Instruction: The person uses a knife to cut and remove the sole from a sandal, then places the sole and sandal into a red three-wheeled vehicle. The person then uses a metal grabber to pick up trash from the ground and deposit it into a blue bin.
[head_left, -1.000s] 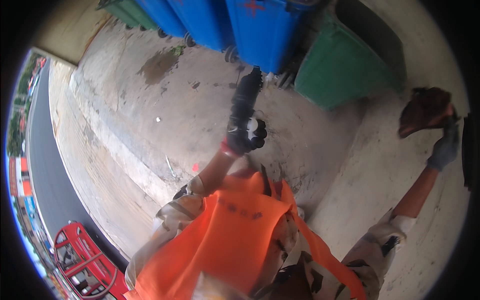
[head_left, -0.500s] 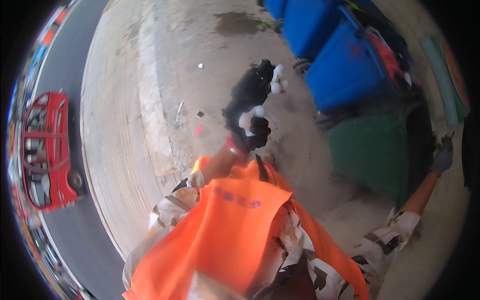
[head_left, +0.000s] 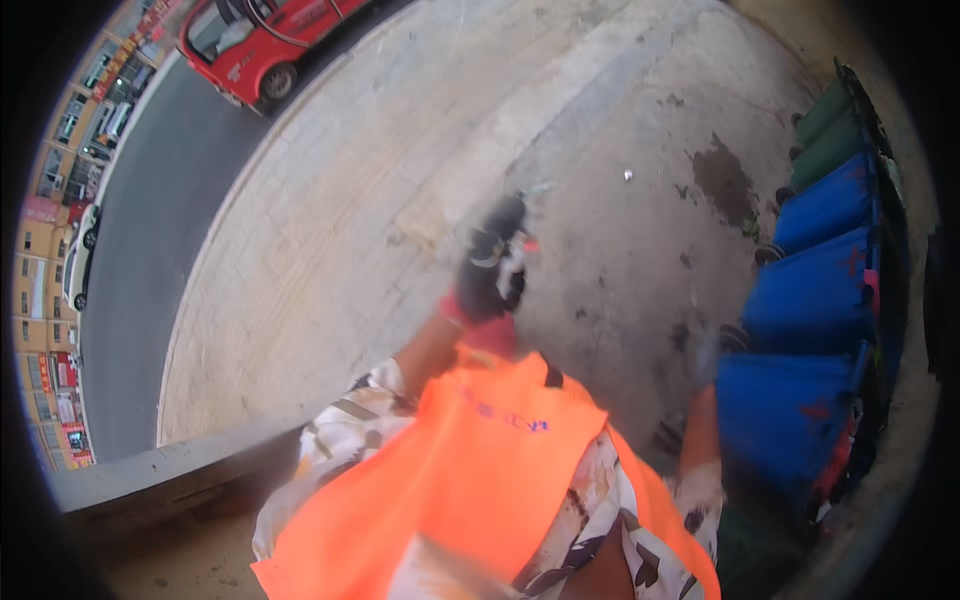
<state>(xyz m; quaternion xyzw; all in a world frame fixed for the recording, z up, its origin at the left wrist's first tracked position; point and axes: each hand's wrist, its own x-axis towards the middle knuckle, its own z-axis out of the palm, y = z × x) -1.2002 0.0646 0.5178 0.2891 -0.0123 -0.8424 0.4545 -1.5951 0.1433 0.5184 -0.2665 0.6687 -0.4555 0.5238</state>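
Note:
My left hand (head_left: 484,285), in a dark glove with a red cuff, is out in front of the orange vest (head_left: 440,460). Its fingers are closed round something dark and white, too smeared by motion to name. A dark end of it (head_left: 506,214) sticks out past the fingers. My right hand (head_left: 706,350), in a greyish glove, is strongly blurred beside the nearest blue wheeled bin (head_left: 785,410). Whether it touches the bin or holds anything cannot be made out.
More blue bins (head_left: 810,295) and green bins (head_left: 830,125) stand in a row along the right. A wet patch (head_left: 722,180) and small litter (head_left: 628,175) mark the pavement. Beyond the kerb at left runs a road (head_left: 150,260) with a red vehicle (head_left: 275,45) and a white car (head_left: 80,255).
The view has turned, carrying the red vehicle to the top and the bins toward the lower right. My right hand has come in from the far right. White balls seen at my left hand no longer show clearly.

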